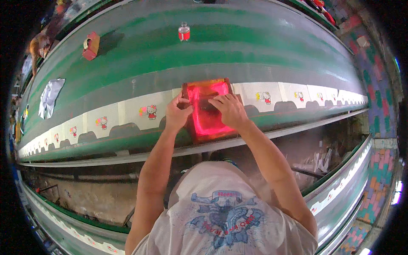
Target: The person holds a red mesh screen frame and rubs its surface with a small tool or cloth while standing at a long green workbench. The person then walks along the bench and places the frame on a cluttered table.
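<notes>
A screen-printing frame with brownish-orange edges lies on the long table in front of me. Its mesh carries bright pink ink around a darker middle. My left hand is at the frame's left side, fingers curled and thumb close to them on that edge. Over the screen's upper right part is my right hand, its fingers bent down and drawn together; what lies under the fingertips is hidden. White fabric pieces, such as one printed piece on the left and another on the right, run in a row either side of the frame.
On the green-grey table stand a small bottle with a red lower part and a reddish block with a handle. A pale crumpled cloth lies at the left. Behind me runs another table with similar pieces.
</notes>
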`<state>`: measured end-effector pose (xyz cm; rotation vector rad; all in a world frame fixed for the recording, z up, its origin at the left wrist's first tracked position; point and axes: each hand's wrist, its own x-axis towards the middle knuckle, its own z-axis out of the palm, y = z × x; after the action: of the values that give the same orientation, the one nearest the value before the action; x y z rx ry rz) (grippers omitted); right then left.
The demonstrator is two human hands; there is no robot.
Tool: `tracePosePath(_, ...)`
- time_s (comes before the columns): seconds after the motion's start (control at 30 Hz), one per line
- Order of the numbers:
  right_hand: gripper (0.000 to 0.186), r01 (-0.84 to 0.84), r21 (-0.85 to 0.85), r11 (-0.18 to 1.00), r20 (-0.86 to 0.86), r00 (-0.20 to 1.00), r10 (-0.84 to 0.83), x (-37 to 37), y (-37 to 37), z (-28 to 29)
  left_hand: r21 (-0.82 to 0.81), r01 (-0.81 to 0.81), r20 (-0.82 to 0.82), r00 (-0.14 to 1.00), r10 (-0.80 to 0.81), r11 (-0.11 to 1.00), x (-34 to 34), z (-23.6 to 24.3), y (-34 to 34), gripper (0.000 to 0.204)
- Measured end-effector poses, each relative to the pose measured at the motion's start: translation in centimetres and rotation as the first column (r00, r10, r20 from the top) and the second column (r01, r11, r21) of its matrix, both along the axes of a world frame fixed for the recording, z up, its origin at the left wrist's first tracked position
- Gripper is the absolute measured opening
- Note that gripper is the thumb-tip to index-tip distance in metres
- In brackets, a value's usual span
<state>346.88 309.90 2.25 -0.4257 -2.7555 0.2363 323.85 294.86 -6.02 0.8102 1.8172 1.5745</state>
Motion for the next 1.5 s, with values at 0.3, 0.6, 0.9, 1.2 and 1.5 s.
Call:
tracePosePath(0.3,0.055,-0.054,-0.085,0.995,0.084,0.995,0.061,5.3,-6.4,1.6,0.032,0.011,-0.076,0.997,-0.008,0.999,0.2,-0.3,-0.1,0.035)
tracePosePath(0.6,0.041,-0.069,-0.160,0.985,-0.049,0.997,0.062,7.6,-6.6,1.2,-0.042,-0.009,-0.059,0.998,0.007,0.999,0.5,1.1,0.1,0.034)
tracePosePath(0.9,0.036,-0.014,-0.249,0.968,-0.271,0.961,-0.056,13.5,-2.8,0.8,0.061,-0.025,0.058,0.998,0.022,0.998,6.9,5.4,4.2,0.033)
tracePosePath(1.2,0.046,0.040,-0.257,0.966,-0.278,0.954,-0.113,26.4,6.5,-1.1,0.126,-0.037,0.200,0.980,0.011,0.991,18.3,1.9,15.4,0.036)
tracePosePath(1.5,0.044,-0.143,-0.346,0.927,-0.370,0.929,0.005,30.7,11.6,-1.4,0.052,-0.046,0.311,0.950,0.027,0.998,21.1,1.7,17.3,0.036)
